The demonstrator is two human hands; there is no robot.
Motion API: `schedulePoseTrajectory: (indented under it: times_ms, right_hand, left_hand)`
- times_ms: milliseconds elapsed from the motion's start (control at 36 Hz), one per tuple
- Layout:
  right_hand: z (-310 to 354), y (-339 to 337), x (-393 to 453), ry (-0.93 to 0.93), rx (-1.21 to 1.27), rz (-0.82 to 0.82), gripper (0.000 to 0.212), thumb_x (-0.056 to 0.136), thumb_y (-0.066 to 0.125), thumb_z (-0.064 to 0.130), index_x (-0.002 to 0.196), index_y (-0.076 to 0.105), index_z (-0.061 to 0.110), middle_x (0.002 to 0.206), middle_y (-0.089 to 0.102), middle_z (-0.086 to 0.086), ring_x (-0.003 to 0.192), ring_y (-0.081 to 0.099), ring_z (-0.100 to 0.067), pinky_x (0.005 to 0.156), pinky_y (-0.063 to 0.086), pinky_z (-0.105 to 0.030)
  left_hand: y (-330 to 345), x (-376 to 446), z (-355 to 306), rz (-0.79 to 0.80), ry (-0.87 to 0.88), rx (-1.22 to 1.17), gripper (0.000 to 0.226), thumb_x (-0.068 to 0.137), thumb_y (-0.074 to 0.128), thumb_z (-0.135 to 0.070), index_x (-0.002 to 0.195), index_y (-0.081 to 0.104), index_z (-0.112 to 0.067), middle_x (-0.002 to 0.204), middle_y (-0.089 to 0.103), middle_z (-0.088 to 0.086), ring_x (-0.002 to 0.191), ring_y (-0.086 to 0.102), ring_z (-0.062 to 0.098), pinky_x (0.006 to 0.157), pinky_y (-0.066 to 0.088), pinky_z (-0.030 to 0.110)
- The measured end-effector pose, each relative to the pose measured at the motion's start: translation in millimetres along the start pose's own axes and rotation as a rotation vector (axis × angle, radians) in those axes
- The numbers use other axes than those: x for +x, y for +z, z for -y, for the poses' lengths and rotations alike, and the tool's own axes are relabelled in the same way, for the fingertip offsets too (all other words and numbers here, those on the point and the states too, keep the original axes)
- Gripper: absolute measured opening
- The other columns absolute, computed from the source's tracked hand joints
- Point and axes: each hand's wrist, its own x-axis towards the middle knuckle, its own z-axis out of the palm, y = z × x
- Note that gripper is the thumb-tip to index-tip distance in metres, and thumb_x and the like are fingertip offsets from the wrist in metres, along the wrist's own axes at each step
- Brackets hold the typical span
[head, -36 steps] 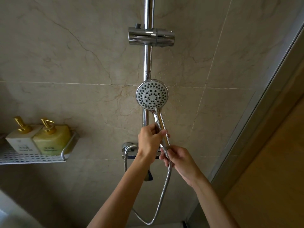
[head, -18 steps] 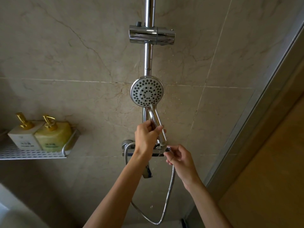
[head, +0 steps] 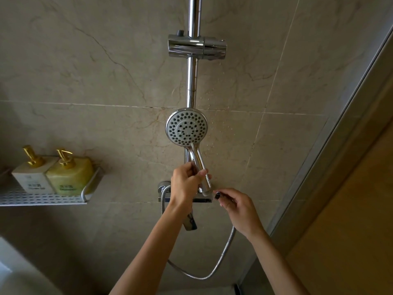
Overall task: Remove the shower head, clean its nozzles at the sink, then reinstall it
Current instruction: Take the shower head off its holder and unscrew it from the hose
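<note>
now apart: hose end [head: 217, 195] off the base of the shower head [head: 186, 127], where a second ago the two were joined under both hands. means the unscrewing looks done and the head free to carry to the sink; cleaning and refitting both to come.

left hand [head: 187, 184] wrapped round the lower chrome handle, fingers and thumb curled on it, holding the head upright in front of the rail [head: 192, 77] with its face turned toward the camera. right hand [head: 238, 209] pinching the hose end between thumb and fingertips, just beside the handle's open base, not touching it. hose [head: 221, 262] looping down below and back up to the mixer [head: 185, 198].

round grey face, rings of dark nozzles around a paler centre, chrome rim and tapered chrome handle. no scale visible at this size. empty holder [head: 196, 46] higher on the rail; water drops on the tile [head: 227, 133] beside the head.
</note>
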Motion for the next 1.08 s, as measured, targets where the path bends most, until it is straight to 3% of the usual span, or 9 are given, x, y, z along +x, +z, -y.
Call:
schedulePoseTrajectory:
  times_ms: [111, 222, 361, 472, 611, 833, 917, 1083]
  right_hand:
    - [0, -3, 3, -0.072, -0.097, 0.032, 0.029, 0.093, 0.063, 0.000, 0.116, 0.072, 0.016, 0.105, 0.070, 0.013, 0.097, 0.064, 0.011, 0.082, 0.048, -0.006]
    - [-1, -8, 7, -0.122, -0.160, 0.049, 0.034, 0.086, 0.071, -0.004, 0.111, 0.075, 0.017, 0.101, 0.073, 0.007, 0.095, 0.066, 0.003, 0.081, 0.050, -0.007]
    - [-1, -11, 12, -0.176, -0.222, 0.083, 0.037, 0.085, 0.071, -0.007, 0.111, 0.075, 0.018, 0.103, 0.071, 0.006, 0.096, 0.065, 0.003, 0.081, 0.049, -0.007]
    - [1, -16, 15, -0.215, -0.259, 0.094, 0.036, 0.085, 0.070, -0.008, 0.110, 0.075, 0.017, 0.101, 0.070, 0.006, 0.096, 0.066, -0.002, 0.085, 0.054, -0.015]
    - [7, -21, 18, -0.242, -0.262, 0.096, 0.038, 0.085, 0.064, -0.014, 0.113, 0.074, 0.010, 0.104, 0.067, 0.003, 0.095, 0.069, -0.011, 0.086, 0.058, -0.025]
    - [22, -39, 30, -0.271, -0.311, 0.069, 0.039, 0.089, 0.064, -0.006, 0.122, 0.070, 0.015, 0.106, 0.064, 0.009, 0.103, 0.062, -0.002, 0.092, 0.051, -0.016]
    - [29, -46, 36, -0.264, -0.236, 0.014, 0.037, 0.091, 0.066, 0.002, 0.125, 0.068, 0.018, 0.109, 0.066, 0.009, 0.101, 0.063, -0.001, 0.089, 0.051, -0.015]
    - [32, -48, 43, -0.172, 0.102, -0.118, 0.034, 0.091, 0.068, 0.004, 0.122, 0.066, 0.018, 0.100, 0.074, -0.002, 0.082, 0.073, -0.013, 0.078, 0.057, -0.021]
  left_hand:
    - [-3, -2, 2, 0.002, -0.002, 0.019, 0.005, 0.092, 0.063, -0.001, 0.092, 0.067, 0.003, 0.085, 0.076, 0.016, 0.079, 0.077, 0.020, 0.069, 0.060, 0.038]
    - [-5, -3, 3, 0.002, -0.013, 0.021, 0.005, 0.091, 0.064, -0.002, 0.092, 0.067, 0.003, 0.086, 0.075, 0.019, 0.086, 0.075, 0.031, 0.080, 0.060, 0.054]
    - [-8, -3, 3, 0.012, -0.017, 0.035, 0.004, 0.091, 0.066, -0.004, 0.089, 0.068, -0.001, 0.086, 0.075, 0.020, 0.088, 0.073, 0.039, 0.082, 0.057, 0.061]
    - [-9, -2, 4, 0.023, -0.015, 0.044, 0.011, 0.090, 0.066, -0.007, 0.089, 0.066, 0.004, 0.087, 0.074, 0.024, 0.089, 0.069, 0.047, 0.080, 0.055, 0.064]
    - [-9, -2, 2, 0.030, -0.012, 0.055, 0.005, 0.090, 0.066, -0.004, 0.089, 0.068, 0.000, 0.088, 0.074, 0.022, 0.089, 0.071, 0.043, 0.082, 0.057, 0.061]
    - [-8, -1, -3, 0.044, -0.008, 0.063, 0.011, 0.092, 0.064, -0.002, 0.092, 0.063, 0.009, 0.087, 0.075, 0.021, 0.082, 0.077, 0.022, 0.082, 0.059, 0.056]
    - [-8, 0, -3, 0.039, -0.014, 0.062, 0.007, 0.091, 0.064, -0.002, 0.093, 0.065, 0.005, 0.088, 0.077, 0.016, 0.083, 0.077, 0.023, 0.082, 0.060, 0.053]
    - [-7, 1, -6, 0.044, 0.003, 0.059, 0.005, 0.092, 0.064, -0.002, 0.094, 0.067, 0.000, 0.089, 0.077, 0.015, 0.086, 0.076, 0.025, 0.080, 0.061, 0.045]
